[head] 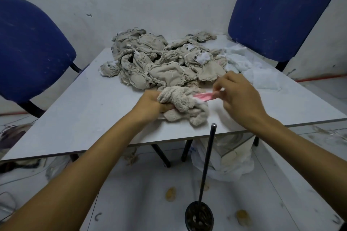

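Observation:
A limp beige plush toy skin lies on the white table near its front edge. My left hand grips its left end, fingers curled into the fabric. My right hand pinches the tip of the skin's pink-lined ear and holds it stretched to the right. Behind them sits a heap of several unstuffed, inside-out beige toy skins, some showing eyes and white patches.
White stuffing or cloth lies at the table's back right. Two blue chairs flank the table against the wall. A dark metal rod on a round base stands on the floor in front. A plastic bag sits under the table.

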Available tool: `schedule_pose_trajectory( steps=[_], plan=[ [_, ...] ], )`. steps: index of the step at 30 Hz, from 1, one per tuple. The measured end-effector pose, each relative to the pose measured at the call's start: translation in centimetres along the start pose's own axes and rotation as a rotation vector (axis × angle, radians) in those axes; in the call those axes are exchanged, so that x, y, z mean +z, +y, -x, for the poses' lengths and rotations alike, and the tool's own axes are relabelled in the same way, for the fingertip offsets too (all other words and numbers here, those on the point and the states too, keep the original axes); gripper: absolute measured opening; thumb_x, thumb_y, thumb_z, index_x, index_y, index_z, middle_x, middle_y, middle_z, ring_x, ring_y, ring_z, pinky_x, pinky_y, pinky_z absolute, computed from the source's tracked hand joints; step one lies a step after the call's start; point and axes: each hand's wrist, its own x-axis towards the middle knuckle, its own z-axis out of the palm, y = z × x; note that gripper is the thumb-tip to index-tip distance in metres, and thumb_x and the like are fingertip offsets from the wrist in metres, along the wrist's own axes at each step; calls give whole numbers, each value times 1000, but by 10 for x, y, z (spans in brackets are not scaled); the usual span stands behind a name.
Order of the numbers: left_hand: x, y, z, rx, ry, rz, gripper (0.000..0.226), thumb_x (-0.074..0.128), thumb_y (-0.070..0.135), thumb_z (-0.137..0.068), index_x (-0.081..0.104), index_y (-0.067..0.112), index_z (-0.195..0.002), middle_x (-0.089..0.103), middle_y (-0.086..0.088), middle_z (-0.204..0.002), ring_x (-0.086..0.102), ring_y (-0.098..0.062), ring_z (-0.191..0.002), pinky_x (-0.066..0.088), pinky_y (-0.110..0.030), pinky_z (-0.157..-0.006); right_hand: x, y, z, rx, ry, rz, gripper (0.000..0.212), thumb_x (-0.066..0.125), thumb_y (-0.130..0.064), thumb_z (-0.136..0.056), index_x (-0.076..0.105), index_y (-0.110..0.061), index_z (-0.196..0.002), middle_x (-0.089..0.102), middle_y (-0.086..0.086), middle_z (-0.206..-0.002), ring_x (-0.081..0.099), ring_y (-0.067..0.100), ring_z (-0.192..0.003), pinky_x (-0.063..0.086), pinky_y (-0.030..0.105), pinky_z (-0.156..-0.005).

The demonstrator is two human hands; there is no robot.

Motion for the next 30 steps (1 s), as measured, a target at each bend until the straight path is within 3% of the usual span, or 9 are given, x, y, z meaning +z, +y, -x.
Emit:
schedule_pose_trajectory(
  steps=[3,5,8,11,16,20,24,28,30],
  plan=[
    [-17,-3,-6,-8,129,-30,18,68,-4,-87,73,13,-88,73,1,-76,68,-18,-79,55,-26,-70,-8,24,-4,253,50,23,3,68,-17,-92,65,-18,-92,49,-6,-94,49,19,-88,35,30,-64],
    [-21,0,-5,4,6,32,22,65,-6,-88,72,13,-95,75,9,-74,69,-8,-72,51,-15,-61,-5,28,-4,319,15,-1,3,65,-21,-94,65,-19,-92,51,-4,-96,52,22,-91,38,33,-70],
    [-11,4,-4,-41,-262,116,27,61,-2,-92,67,14,-113,76,-1,-105,71,-12,-95,55,-20,-81,5,10,-2,337,4,-61,10,65,-22,-94,62,-19,-104,52,3,-109,50,23,-103,43,36,-78],
    [-8,13,-6,-63,-277,8,31,67,6,-91,64,12,-121,73,-4,-112,70,-17,-100,54,-22,-86,5,-12,-1,108,112,17,15,65,-17,-92,65,-14,-107,54,10,-108,49,28,-102,46,38,-74],
    [-10,19,-6,-34,-244,-455,57,78,27,-83,51,31,-133,52,-3,-126,56,-22,-108,49,-32,-87,12,-24,-1,-19,-341,-32,20,62,-26,-96,67,-19,-114,64,1,-111,55,23,-104,47,40,-88],
    [8,19,-6,144,-102,-582,62,73,41,-83,44,40,-138,40,-6,-131,41,-26,-123,37,-37,-100,9,-24,0,81,-436,-213,45,69,-11,-90,58,-14,-134,66,-3,-98,61,13,-89,42,8,-76],
    [16,12,-9,-51,-121,-470,25,73,34,-87,67,16,-103,67,-5,-88,63,-20,-75,50,-28,-66,12,-28,0,55,-488,-155,38,59,-10,-95,59,-14,-133,64,1,-100,52,9,-86,34,15,-67],
    [26,33,0,342,90,-330,3,73,24,-85,71,24,-87,68,9,-82,63,-10,-74,51,-25,-66,8,-35,-4,352,-357,-432,35,44,-46,-102,58,-26,-128,64,-7,-107,62,9,-91,44,25,-74],
    [32,47,7,620,-85,-327,12,71,28,-85,71,25,-97,70,12,-92,66,-7,-86,53,-22,-77,0,-37,-10,543,-268,-855,47,48,-56,-96,56,-19,-124,67,0,-113,68,14,-97,52,28,-79]
  ],
)
